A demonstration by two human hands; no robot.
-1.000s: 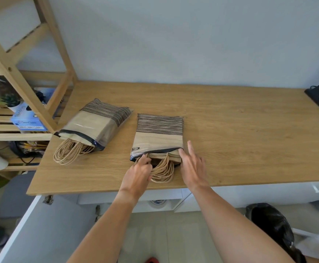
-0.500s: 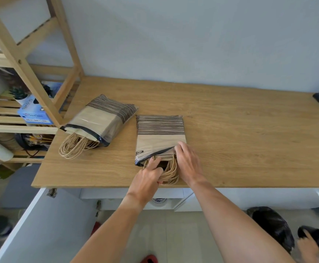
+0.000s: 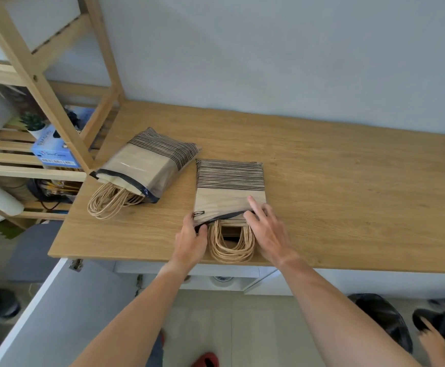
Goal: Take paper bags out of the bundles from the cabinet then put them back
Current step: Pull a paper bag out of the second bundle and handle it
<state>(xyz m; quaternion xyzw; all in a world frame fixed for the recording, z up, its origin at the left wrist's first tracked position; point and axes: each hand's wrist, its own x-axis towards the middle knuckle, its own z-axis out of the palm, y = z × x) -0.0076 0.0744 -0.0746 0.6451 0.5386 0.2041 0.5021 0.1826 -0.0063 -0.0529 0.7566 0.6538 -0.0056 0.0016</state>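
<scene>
We see two kraft-brown paper bag bundles, the nearer bundle (image 3: pixel 230 188) and the angled farther bundle (image 3: pixel 147 161), both banded with thin black stripes and edged in dark plastic, tan twisted handles (image 3: pixel 232 246) spilling out, all on a honey-toned wood-grain tabletop (image 3: pixel 335 186), a pale grey wall (image 3: pixel 269 54) behind, a blue box (image 3: pixel 54 154) on the light pine shelf (image 3: pixel 30 170)

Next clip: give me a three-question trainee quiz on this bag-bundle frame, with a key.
1. True or false: both bundles lie on the wooden counter.
2. Which hand pinches the wrapper's dark edge on the near bundle? A left hand B right hand
3. Fill in: the far bundle has its twine handles pointing toward the counter's ____ edge.

Key: 1 true; 2 A; 3 front.
</scene>
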